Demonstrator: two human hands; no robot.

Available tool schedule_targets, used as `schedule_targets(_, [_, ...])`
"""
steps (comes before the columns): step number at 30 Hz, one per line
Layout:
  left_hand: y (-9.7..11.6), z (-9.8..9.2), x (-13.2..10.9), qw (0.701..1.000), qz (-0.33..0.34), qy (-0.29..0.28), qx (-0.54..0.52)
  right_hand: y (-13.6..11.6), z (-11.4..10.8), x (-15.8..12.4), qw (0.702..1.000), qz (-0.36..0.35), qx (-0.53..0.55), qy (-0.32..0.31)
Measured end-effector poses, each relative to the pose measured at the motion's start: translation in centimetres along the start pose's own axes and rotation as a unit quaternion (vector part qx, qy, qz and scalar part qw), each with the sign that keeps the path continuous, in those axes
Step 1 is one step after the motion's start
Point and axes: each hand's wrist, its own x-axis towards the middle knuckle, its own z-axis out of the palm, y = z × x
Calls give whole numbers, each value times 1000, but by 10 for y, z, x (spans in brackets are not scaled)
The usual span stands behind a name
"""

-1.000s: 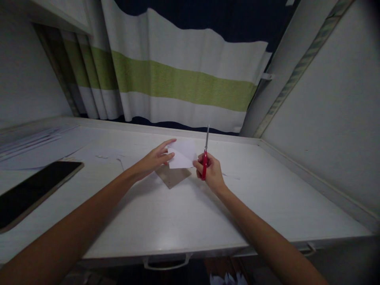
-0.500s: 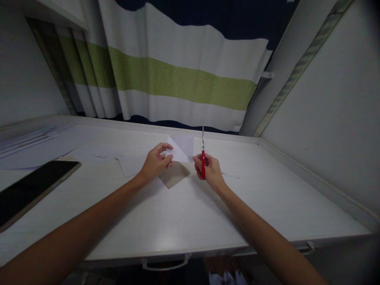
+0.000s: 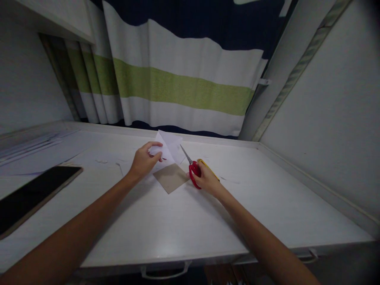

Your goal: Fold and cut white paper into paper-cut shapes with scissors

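My left hand (image 3: 144,159) pinches a folded white sheet of paper (image 3: 168,144) between thumb and fingers, holding it up over the table with creases showing. In my right hand (image 3: 206,178) are red-handled scissors (image 3: 194,174), their blades pointing up and left toward the paper's right edge, apart from it as far as I can see. A slim yellow thing (image 3: 209,169), perhaps a pencil, lies along the back of the same hand. Below the paper, a square of brown card (image 3: 170,179) rests flat, its right corner near my right fingers.
A dark phone (image 3: 38,194) lies at the left on the white table (image 3: 154,237). Behind it are white paper sheets (image 3: 59,148) and small scraps (image 3: 102,161). A striped curtain (image 3: 184,91) hangs at the back. A drawer handle (image 3: 164,275) juts from the front edge.
The scissors have turned from upright to slanting left, and the yellow thing now shows. My left hand has shifted left with the paper, which has tilted. More of the brown card is visible.
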Motion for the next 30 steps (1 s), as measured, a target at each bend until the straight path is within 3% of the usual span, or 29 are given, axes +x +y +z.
schedule_targets(7, [3,-2,2,1000,-2,-1,-18,-19,2,-11,997,33,13,-66])
schedule_targets(12, [3,-3,2,1000,-10,-4,-18,-19,4,-11,991,85,31,-95])
schedule_targets(18, [3,-4,2,1000,-14,5,-15,-25,2,-13,992,97,-2,-79])
schedule_targets(21, [4,-5,2,1000,-18,10,-14,-33,-2,-16,990,83,26,-108])
schedule_targets(26, [9,-7,4,998,-43,16,-33,-36,-5,-20,945,96,221,-221])
schedule_targets(30, [12,-7,4,995,-65,22,-77,-35,-8,-21,899,130,294,-298])
